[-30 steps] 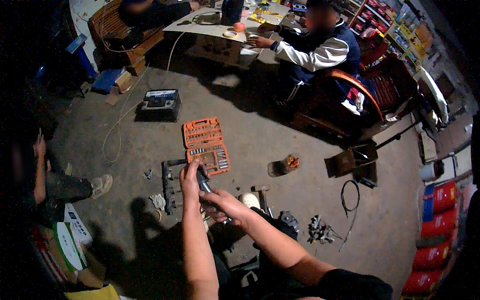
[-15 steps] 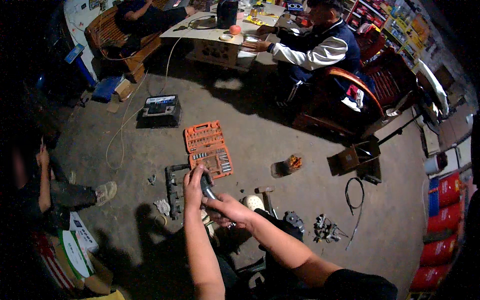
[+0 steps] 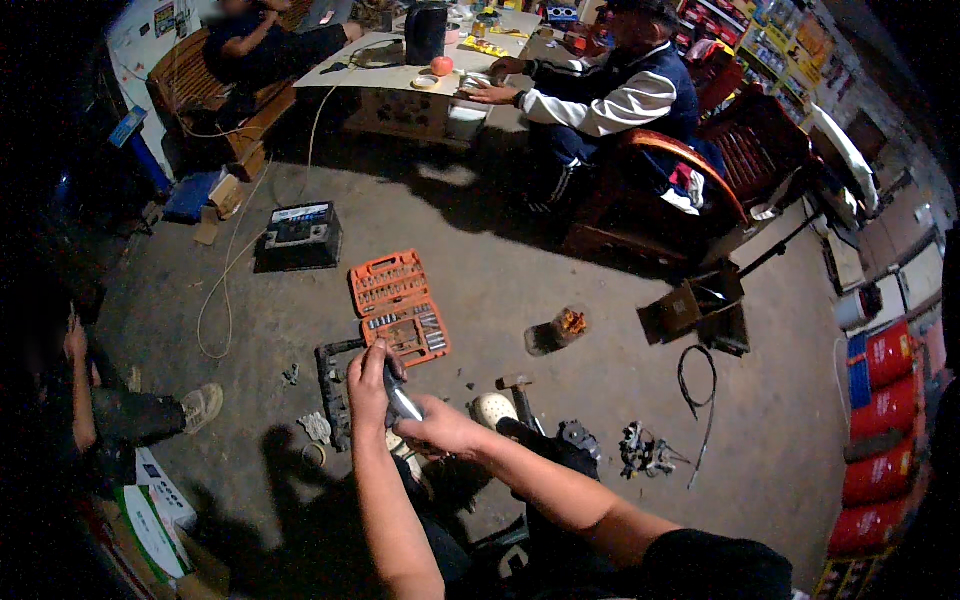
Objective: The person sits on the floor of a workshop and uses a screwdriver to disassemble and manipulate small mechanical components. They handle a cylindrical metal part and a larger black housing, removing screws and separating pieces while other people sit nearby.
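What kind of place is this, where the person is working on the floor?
Probably a small repair workshop. An open orange socket set and a hammer lie on the bare concrete floor, with loose metal parts nearby. Both hands, left hand and right hand, grip a metal tool.

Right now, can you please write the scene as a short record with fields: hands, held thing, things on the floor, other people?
left hand: gripping the upper end of a metal tool
right hand: holding the lower part of the same tool
held thing: metal tool, silver shaft; its kind is too small to tell
floor ahead: open orange socket set; black box with a cable
floor right: clear jar on its side; hammer; black cable loop
other people: one seated at a table; one at the left edge
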Motion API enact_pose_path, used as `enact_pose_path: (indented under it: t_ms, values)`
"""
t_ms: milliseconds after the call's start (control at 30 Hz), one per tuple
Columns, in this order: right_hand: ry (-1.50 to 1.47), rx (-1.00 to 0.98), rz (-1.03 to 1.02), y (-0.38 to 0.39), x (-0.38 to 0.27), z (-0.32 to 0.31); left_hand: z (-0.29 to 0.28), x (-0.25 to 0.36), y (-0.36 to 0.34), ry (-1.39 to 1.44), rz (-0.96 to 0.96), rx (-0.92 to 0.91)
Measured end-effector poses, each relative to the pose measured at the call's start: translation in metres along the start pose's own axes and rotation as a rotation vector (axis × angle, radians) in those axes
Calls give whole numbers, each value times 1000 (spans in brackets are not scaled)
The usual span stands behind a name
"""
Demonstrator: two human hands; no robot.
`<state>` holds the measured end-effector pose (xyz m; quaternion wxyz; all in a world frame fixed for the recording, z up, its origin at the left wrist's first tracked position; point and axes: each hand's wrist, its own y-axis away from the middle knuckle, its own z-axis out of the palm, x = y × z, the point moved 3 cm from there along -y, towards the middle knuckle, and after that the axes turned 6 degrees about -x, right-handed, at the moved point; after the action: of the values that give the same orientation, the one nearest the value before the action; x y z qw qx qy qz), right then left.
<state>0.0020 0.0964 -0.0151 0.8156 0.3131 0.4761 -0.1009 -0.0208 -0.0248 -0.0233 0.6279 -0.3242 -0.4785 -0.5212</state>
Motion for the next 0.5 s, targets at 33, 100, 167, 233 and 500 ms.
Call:
enact_pose_path:
  t_ms: [33,100,167,233,500]
  values:
    - [-31,-3,10,0,1,1,-1,-1,0,-21,-24,25]
    - [-91,-8,28,0,3,2,0,-2,0,-62,-73,72]
    - [-82,-12,13,2,2,4,-3,-5,0,-107,-80,75]
    - [-90,-8,10,3,4,4,-2,-9,-1,-104,-67,77]
    - [-71,22,-8,-11,10,2,-3,3,1,-120,-137,198]
